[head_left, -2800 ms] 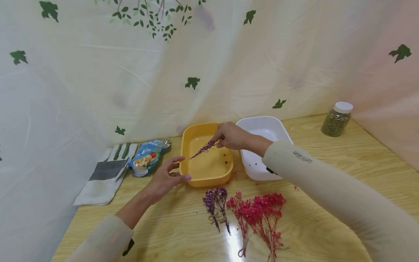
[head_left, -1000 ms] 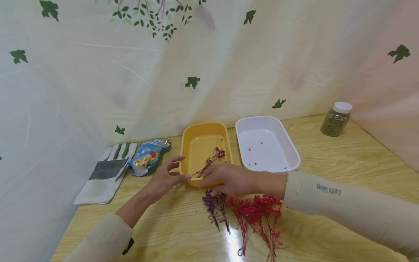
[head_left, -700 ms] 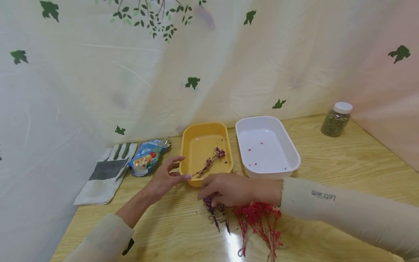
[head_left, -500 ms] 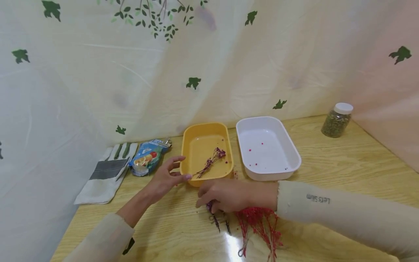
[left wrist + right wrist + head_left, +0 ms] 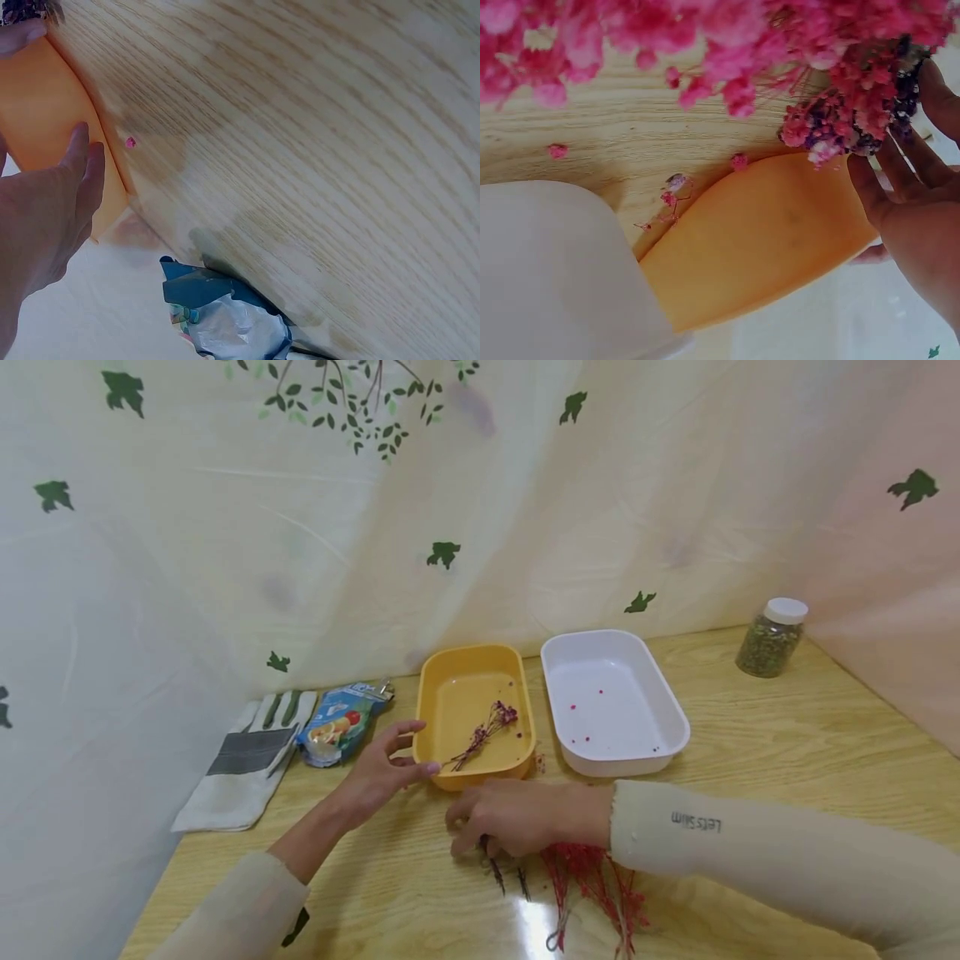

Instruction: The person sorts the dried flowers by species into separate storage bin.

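Note:
My left hand rests at the near left corner of the yellow tray, thumb and fingers spread along its rim. Inside that tray lies a purple dried flower sprig. My right hand is over the purple dried flower bunches on the table, covering their heads; their stems show below it. In the right wrist view, fairly straight fingers and the thumb lie around the purple blooms, with no clear grip. Pink-red dried flowers lie beside and partly under the right wrist.
A white tray with a few red bits stands right of the yellow one. A lidded jar is at the far right. Left are a blue pouch and a work glove. A printed curtain hangs behind.
The right hand has set the purple sprig down in the yellow tray, then drawn back toward the purple bunches on the table. The left hand has stayed at the tray.

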`<state>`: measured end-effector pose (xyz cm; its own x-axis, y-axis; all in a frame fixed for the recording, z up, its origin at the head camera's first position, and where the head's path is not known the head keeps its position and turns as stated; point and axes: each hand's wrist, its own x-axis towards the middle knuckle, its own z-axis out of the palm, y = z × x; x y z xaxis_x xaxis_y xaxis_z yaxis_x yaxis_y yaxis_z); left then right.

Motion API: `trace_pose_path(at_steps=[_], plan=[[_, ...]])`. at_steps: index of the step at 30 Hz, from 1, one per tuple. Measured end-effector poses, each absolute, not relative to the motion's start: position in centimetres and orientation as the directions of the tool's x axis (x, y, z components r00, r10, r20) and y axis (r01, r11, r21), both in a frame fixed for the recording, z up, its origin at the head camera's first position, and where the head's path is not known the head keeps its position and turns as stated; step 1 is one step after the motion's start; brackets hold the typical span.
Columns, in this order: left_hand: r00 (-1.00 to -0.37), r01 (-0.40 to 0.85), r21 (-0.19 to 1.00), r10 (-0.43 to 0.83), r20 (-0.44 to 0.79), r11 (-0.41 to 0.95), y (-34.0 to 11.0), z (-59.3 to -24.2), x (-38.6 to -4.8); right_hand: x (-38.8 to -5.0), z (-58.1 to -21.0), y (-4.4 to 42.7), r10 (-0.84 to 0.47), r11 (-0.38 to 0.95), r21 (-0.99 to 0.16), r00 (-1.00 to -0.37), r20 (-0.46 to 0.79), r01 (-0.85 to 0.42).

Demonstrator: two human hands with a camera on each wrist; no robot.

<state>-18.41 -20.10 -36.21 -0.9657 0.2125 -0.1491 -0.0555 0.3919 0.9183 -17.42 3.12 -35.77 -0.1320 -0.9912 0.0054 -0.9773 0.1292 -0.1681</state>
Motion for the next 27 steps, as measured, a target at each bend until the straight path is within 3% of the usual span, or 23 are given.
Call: trace_pose_path(at_steps=[6, 27], plan=[[-0.966, -0.056, 0.917, 0.209, -0.150, 0.395, -20.1, -36.3, -18.4, -17.4, -36.5, 3.1, -0.994, 0.113, -0.028, -0.112, -0.015, -0.993], [-0.968, -0.067, 0.918, 0.198, -0.155, 0.390, -20.1, -36.4, -18.4, -17.5, -35.7, 3.5, -0.993, 0.112, -0.116, -0.116, 0.024, -0.987]])
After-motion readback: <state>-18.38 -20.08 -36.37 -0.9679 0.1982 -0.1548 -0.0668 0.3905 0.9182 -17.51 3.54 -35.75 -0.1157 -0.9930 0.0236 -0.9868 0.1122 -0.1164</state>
